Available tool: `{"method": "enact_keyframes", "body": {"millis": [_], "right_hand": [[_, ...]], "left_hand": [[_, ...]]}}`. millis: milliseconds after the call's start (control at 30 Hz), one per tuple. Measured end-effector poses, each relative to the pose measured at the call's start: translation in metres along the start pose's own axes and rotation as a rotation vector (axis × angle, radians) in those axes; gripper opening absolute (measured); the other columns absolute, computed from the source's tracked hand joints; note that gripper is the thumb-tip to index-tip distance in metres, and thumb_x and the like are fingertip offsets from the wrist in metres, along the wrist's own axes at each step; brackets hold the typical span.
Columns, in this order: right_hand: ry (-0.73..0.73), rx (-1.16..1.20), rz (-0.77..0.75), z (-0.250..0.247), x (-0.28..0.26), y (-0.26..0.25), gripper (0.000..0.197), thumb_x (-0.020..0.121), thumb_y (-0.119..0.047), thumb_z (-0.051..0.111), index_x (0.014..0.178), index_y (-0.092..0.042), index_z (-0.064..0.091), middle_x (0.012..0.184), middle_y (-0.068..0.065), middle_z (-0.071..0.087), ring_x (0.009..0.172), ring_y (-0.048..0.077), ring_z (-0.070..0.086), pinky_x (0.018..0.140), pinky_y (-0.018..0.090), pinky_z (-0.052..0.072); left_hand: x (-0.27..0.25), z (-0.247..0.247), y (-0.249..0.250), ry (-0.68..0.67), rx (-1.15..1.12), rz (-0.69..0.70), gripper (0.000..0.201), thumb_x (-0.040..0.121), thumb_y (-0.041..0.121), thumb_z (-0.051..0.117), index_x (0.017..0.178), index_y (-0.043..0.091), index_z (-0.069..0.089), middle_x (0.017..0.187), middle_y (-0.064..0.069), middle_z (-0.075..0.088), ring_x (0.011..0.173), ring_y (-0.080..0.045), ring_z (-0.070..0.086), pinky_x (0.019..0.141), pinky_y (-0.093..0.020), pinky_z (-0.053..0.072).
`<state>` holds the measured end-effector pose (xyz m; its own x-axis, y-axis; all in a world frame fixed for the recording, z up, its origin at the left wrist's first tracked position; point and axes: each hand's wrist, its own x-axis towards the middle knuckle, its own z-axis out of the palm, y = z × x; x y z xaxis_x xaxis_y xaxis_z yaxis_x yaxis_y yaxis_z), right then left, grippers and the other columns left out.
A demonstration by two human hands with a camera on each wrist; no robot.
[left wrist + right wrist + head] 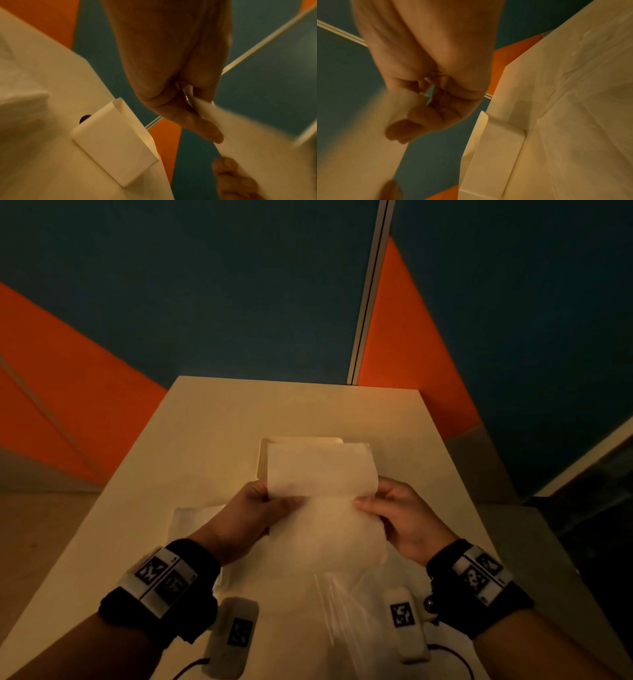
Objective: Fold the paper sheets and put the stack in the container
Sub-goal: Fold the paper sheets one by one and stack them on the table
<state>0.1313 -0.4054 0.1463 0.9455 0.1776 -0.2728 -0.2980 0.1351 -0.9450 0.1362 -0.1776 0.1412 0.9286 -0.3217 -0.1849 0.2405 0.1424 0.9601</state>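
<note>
Two hands work one limp paper sheet (322,470) above the table (212,419): from the left, the left hand (260,505) pinches one side edge, the right hand (404,515) pinches the other, held apart. More paper (191,518) lies by the left wrist. Uneven pulling could skew the crease, or the sheet could tear or slip short of the container (263,460) just behind it.

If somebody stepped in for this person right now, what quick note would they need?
Left hand and right hand each pinch a side of one paper sheet, held above the table, its top half curling over mid-fold.
The container sits just behind the sheet; what it holds is hidden.
More paper lies flat under the left arm.
Left: finish this fold, fold the rest, stack them, put the stack in the container.
</note>
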Motion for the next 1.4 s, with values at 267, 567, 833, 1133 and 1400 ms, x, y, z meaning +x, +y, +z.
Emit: {"method": "enact_keyframes", "body": {"millis": [267,567,833,1133,1400], "right_hand": [[-0.085,0.186,0.105,-0.008,-0.003,-0.007,0.047,0.086,-0.026,0.033,0.069,-0.011,0.075,0.082,0.008,0.068,0.074,0.022,0.057,0.066,0.032,0.042],[-0.269,-0.368,-0.052,0.021,0.0,-0.007,0.022,0.078,0.014,0.065,0.08,-0.009,0.062,0.053,-0.014,0.058,0.052,-0.004,0.052,0.054,0.012,0.043],[0.069,-0.722,0.067,-0.012,0.017,0.033,0.011,0.083,-0.006,0.065,0.087,-0.015,0.062,0.08,0.0,0.06,0.071,0.013,0.057,0.061,0.02,0.044],[0.129,-1.108,0.208,-0.059,0.006,0.085,0.021,0.078,-0.011,0.065,0.072,-0.03,0.056,0.086,-0.003,0.063,0.087,0.017,0.061,0.076,0.024,0.049],[-0.097,-1.491,0.203,-0.03,-0.011,0.09,0.066,0.06,-0.06,0.074,0.111,-0.028,0.046,0.115,-0.006,0.04,0.108,0.019,0.041,0.09,0.035,0.043]], "left_hand": [[-0.007,-0.02,0.017,-0.208,0.193,-0.074,0.031,0.083,-0.009,0.057,0.095,0.013,0.076,0.111,0.001,0.07,0.1,-0.014,0.066,0.08,-0.024,0.055],[-0.018,-0.015,0.017,-0.396,0.226,-0.243,0.029,0.078,0.01,0.067,0.104,0.022,0.074,0.117,-0.004,0.068,0.11,-0.022,0.062,0.09,-0.03,0.052],[-0.041,-0.066,-0.013,0.277,0.186,-0.155,0.036,0.085,-0.003,0.059,0.107,0.023,0.068,0.117,-0.001,0.062,0.095,-0.031,0.066,0.071,-0.037,0.059],[-0.07,-0.116,-0.056,0.654,0.374,-0.216,0.038,0.085,-0.005,0.06,0.117,0.016,0.062,0.116,-0.017,0.057,0.092,-0.039,0.059,0.077,-0.045,0.057],[-0.064,-0.12,-0.074,0.555,1.122,-0.218,0.037,0.074,0.009,0.076,0.11,0.011,0.069,0.119,-0.021,0.055,0.104,-0.042,0.054,0.09,-0.044,0.041]]}}
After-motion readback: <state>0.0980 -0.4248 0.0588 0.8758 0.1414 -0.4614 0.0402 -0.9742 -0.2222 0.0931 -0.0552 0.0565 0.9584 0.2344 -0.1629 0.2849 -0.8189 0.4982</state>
